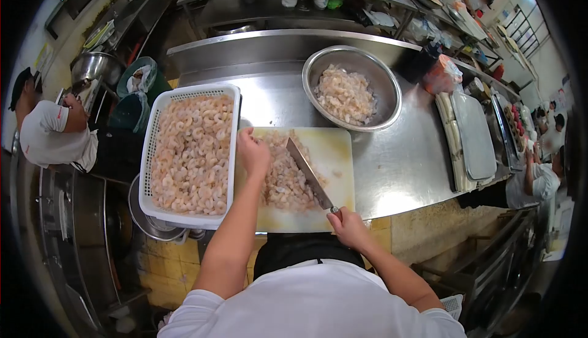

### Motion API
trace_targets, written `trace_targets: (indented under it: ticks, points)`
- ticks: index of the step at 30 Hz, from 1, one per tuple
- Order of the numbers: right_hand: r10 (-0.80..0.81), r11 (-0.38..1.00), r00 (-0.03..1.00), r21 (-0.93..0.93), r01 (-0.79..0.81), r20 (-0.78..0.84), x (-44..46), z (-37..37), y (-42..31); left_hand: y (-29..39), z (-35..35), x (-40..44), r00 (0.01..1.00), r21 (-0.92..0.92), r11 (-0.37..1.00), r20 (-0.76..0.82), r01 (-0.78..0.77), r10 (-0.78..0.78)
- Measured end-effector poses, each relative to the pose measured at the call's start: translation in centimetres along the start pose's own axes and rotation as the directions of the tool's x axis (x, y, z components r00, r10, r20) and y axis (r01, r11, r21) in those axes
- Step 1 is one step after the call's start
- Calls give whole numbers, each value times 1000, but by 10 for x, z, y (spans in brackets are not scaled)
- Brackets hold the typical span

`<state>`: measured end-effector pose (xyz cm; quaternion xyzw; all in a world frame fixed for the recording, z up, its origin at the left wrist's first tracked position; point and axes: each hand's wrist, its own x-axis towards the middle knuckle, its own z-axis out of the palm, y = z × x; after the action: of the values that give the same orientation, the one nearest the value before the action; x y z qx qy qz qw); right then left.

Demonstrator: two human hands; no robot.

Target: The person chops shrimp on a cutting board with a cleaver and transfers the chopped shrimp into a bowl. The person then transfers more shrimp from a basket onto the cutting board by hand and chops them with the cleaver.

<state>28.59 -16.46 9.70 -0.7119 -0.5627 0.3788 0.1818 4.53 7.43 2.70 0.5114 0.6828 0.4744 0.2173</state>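
My right hand (350, 227) is closed round the handle of a broad-bladed knife (308, 174). Its blade slants up and left across a heap of cut shrimp (283, 182) on a pale, yellow-stained cutting board (334, 148). At the board's left edge, next to the heap, my left hand (254, 153) has its fingers curled in; whether anything is inside them is hidden. Left of that hand stands a white perforated basket (144, 182) full of peeled shrimp (193, 154). Behind the board, a steel bowl (387, 71) contains cut shrimp pieces (346, 95).
The steel table (398, 172) has a raised back edge (257, 39). Trays (473, 136) and an orange-and-white plastic bag (443, 76) lie on the right. A person (55, 127) stands at the far left, another (533, 182) at the far right. A metal pot (160, 229) sits below the basket.
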Motion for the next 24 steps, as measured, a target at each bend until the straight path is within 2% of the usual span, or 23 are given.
trace_targets:
  ticks: [3,5,6,9,12,15,18,21,24]
  points:
    - [34,997,999,68,-32,-26,-17,-24,-17,-27,28,22,971,206,954,147,-218,190]
    - [43,990,997,136,-34,-65,-25,-32,-12,4,18,17,919,323,904,365,-279,153]
    - [52,993,995,111,-42,-86,-25,-37,-11,14,13,14,877,376,871,465,-315,117]
    - [25,999,984,39,-18,-176,-16,-49,0,-4,22,3,850,295,895,505,-335,151]
    - [57,998,981,-1,-59,-186,-5,-55,3,-4,0,-28,803,135,922,547,-363,236]
    - [42,997,993,71,-35,-109,-9,-53,-15,0,-30,-64,805,31,879,419,-475,420]
    - [-2,994,1000,110,4,-19,-10,-35,-32,5,-70,-101,844,35,890,337,-454,417]
    - [-39,990,998,138,33,42,-8,-8,-45,-8,-96,-140,752,-27,912,556,-410,354]
    - [-19,991,995,131,6,98,-8,11,-57,-18,-92,-164,743,11,872,528,-490,411]
